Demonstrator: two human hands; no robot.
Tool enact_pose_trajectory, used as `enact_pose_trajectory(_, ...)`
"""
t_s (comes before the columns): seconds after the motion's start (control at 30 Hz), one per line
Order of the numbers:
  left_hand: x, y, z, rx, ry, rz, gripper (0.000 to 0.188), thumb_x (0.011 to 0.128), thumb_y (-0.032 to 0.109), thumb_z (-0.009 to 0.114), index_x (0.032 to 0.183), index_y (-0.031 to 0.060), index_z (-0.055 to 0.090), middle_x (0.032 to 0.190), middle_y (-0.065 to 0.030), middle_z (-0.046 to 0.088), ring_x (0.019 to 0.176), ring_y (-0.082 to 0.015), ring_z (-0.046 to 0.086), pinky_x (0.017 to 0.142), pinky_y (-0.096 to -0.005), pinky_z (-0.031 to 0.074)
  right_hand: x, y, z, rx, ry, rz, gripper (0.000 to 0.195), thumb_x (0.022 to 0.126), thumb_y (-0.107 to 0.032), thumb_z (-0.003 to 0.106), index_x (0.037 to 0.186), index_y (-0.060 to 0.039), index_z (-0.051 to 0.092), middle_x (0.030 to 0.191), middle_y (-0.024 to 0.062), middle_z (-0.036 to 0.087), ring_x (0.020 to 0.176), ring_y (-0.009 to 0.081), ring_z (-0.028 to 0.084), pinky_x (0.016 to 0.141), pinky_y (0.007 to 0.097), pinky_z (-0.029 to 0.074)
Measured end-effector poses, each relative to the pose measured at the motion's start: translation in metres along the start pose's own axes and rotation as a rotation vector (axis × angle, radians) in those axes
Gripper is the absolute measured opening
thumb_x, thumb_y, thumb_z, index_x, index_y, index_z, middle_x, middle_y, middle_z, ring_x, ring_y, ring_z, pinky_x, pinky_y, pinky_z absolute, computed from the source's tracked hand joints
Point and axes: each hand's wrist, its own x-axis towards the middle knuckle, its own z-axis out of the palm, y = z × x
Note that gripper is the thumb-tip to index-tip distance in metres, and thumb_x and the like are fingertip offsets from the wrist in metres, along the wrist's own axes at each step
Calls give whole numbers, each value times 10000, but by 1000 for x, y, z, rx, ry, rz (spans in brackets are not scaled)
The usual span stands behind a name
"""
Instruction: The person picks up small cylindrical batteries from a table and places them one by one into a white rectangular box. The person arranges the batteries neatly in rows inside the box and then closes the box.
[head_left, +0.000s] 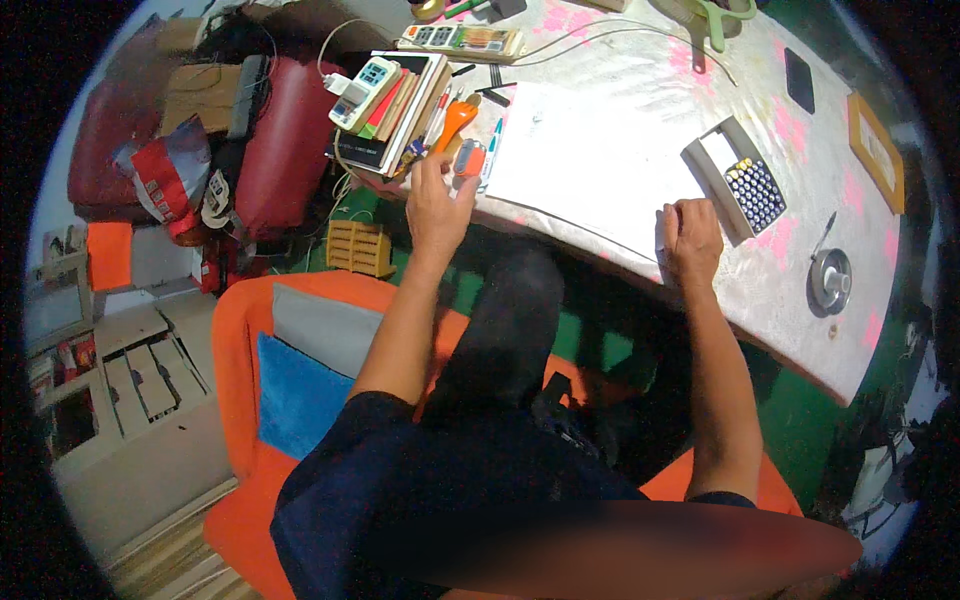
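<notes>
My left hand (439, 206) is at the table's near edge, thumb and fingers apart. Its fingertips lie beside a small orange-and-grey object (470, 159); whether they touch it is unclear. Large white paper (592, 157) lies flat across the middle of the table. My right hand (694, 236) rests by the paper's lower right corner with fingers curled, nothing visible in them. Just right of it, an open grey box (709, 161) holds several small upright cylinders (756, 196) with shiny ends, a few of them yellowish. A teal-and-white pen (495, 135) lies along the paper's left edge.
Books (420, 112) and a white power strip (365, 94) are stacked at left, near an orange fork-shaped utensil (455, 124). Another power strip (461, 43) lies behind. Farther right are a dark phone (799, 80), a wooden frame (876, 154) and a round metal dish (830, 281).
</notes>
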Motion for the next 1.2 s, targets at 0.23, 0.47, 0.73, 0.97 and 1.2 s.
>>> enact_pose_trajectory(0.23,16,-30,35,-68,-66,-24,504,891,216,835,1280,17,583,1189,-228,668,1111,-425,663,925,-492,540,-1,-9,1,16,-9,-2,156,975,-207,723,967,-66,657,1008,134,627,960,347,636,821,468,518)
enact_pose_trajectory(0.47,4,-37,58,-196,2,-146,565,883,139,820,1353,-10,545,1220,-213,665,1094,-344,688,934,-443,563,-2,-13,-5,46,-20,3,145,962,-186,730,971,-59,661,991,137,628,942,349,634,809,470,512)
enact_pose_trajectory(0.73,-51,-61,33,-317,-1,-147,427,906,90,779,1268,1,570,1203,-185,602,1014,-319,659,880,-393,578,-2,-10,-1,52,-4,-14,151,966,-194,727,960,-69,643,1000,145,616,951,368,632,831,486,513)
enact_pose_trajectory(0.97,-121,-104,36,-240,-149,-328,328,916,115,773,1169,22,586,1118,-170,615,971,-322,646,842,-444,545,1,-13,-7,36,-18,15,139,982,-177,708,964,-49,658,991,151,624,947,363,631,833,478,511)
enact_pose_trajectory(1.2,-230,-190,16,28,-460,-375,311,961,212,723,1181,29,601,1172,-207,648,1097,-426,642,952,-514,525,0,-31,-5,23,-25,-43,146,965,-142,692,925,-9,646,978,183,638,931,381,624,830,500,495)
